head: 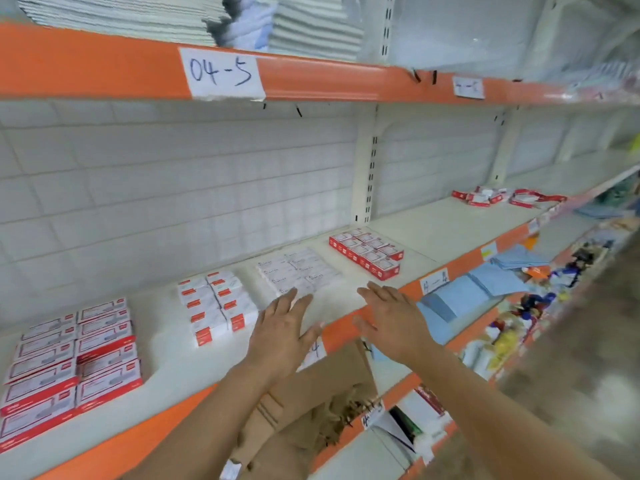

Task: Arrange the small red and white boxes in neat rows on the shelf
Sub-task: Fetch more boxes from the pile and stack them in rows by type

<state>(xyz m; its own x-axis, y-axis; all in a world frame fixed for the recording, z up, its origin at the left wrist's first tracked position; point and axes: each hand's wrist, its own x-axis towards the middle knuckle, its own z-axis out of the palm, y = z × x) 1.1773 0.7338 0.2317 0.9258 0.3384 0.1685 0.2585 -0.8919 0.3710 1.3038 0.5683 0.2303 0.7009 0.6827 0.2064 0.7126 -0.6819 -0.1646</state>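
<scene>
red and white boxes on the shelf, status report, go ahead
Left hand and right hand open, empty. Four box groups squared on shelf; loose red and white boxes unsorted far right. Nothing in the way.

White gridded back panel (173, 188), orange-edged racking (329, 81), slotted upright (367, 174).

left hand (280, 337), right hand (394, 320) — outstretched, fingers straight

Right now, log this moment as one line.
left hand: open, over shelf edge | right hand: open, empty | white boxes: in rows | loose boxes: far right
</scene>
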